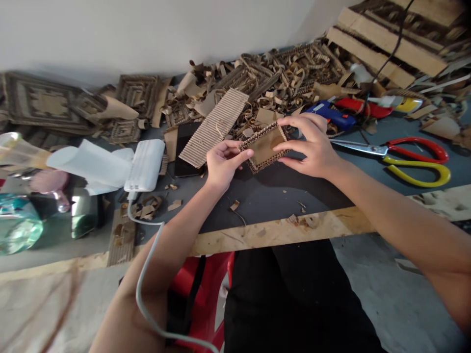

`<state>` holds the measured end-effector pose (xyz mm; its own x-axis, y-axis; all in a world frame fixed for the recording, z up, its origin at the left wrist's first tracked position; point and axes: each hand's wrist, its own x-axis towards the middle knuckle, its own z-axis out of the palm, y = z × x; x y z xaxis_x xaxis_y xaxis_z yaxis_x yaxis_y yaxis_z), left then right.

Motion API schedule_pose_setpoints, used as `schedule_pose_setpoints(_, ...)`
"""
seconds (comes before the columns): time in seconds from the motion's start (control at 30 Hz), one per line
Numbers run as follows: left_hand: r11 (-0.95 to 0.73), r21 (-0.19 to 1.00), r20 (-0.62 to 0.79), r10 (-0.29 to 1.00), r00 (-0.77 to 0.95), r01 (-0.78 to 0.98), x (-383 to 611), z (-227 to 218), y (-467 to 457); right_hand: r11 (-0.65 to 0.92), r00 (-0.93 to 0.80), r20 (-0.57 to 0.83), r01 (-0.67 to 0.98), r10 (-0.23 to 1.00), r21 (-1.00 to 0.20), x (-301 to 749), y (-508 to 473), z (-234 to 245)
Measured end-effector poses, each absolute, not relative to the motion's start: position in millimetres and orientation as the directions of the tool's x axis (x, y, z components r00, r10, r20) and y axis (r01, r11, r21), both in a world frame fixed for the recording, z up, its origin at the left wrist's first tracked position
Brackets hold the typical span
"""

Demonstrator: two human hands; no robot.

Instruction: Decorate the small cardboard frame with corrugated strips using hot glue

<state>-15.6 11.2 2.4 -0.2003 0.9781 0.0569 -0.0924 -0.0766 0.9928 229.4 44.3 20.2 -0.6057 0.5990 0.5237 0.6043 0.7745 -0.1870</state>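
Observation:
A small square cardboard frame (pixel 264 147) with a corrugated strip border is held just above the dark tabletop (pixel 279 189). My left hand (pixel 222 164) pinches its left corner, fingers closed on it. My right hand (pixel 311 144) grips its right side, fingers curled over the top edge. Both forearms reach in from the bottom of the view.
Large red-and-yellow scissors (pixel 412 157) lie to the right, a blue glue gun (pixel 331 113) behind my right hand. A corrugated sheet (pixel 215 126), a black phone (pixel 186 149) and a white power bank (pixel 145 164) with cable lie left. Cardboard scraps (pixel 279 73) heap along the wall.

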Motion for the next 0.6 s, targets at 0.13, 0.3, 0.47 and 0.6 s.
schedule_pose_setpoints(0.13, -0.072, 0.991, 0.049, 0.979, -0.199, -0.111, -15.5, 3.2, 11.5, 0.744, -0.588, 0.504, 0.641, 0.633, -0.187, 229.9, 44.6, 21.1)
schedule_pose_setpoints(0.3, -0.048, 0.993, 0.026, 0.98, -0.197, -0.107, -15.3, 5.1, 11.6, 0.762, -0.579, 0.547, 0.621, 0.604, -0.183, 230.5, 44.8, 22.8)
schedule_pose_setpoints(0.47, -0.052, 0.99, 0.025, 0.978, -0.206, -0.128, -15.0, 5.8, 11.7, 0.764, -0.557, 0.581, 0.616, 0.594, -0.191, 233.2, 44.7, 24.0)
schedule_pose_setpoints(0.6, -0.041, 0.991, 0.012, 0.974, -0.225, -0.125, -14.3, 5.7, 11.4, 0.752, -0.58, 0.532, 0.633, 0.617, -0.182, 235.1, 44.2, 26.0)
